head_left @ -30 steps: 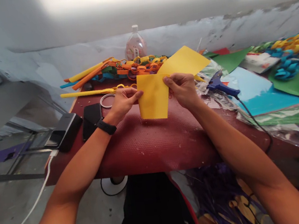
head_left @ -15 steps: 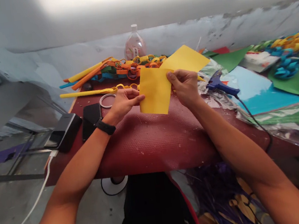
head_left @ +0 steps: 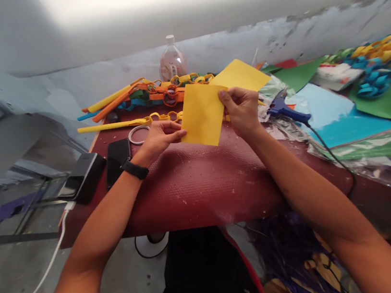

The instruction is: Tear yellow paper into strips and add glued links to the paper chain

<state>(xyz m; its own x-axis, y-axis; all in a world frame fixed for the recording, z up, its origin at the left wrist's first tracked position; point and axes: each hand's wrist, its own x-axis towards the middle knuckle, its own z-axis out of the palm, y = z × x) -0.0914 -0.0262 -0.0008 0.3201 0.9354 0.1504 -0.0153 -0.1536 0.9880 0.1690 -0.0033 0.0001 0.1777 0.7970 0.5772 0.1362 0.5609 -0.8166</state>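
Note:
A rectangular yellow sheet of paper (head_left: 202,115) is held up above the table between my two hands. My right hand (head_left: 243,108) pinches its upper right corner between thumb and fingers. At the lower left edge, my left hand (head_left: 163,139) has its thumb and fingers closed on the paper. Behind it lies another yellow sheet (head_left: 242,76). A yellow paper chain (head_left: 162,117) with a rolled yellow strip at its left end rests beyond my left hand. Farther back are orange, blue and green paper chains (head_left: 168,92).
A blue glue gun (head_left: 288,109) lies right of my hand, its cord trailing forward. Blue paper (head_left: 337,117) and more chains (head_left: 373,80) cover the right side. On the left are a phone (head_left: 118,161), a black box (head_left: 85,176) and a white ring (head_left: 139,135). A bottle (head_left: 172,60) stands behind.
The held yellow sheet has tilted slightly, its lower edge shifting left and up. My left hand has moved a little left and down along its edge. The camera view has shifted slightly.

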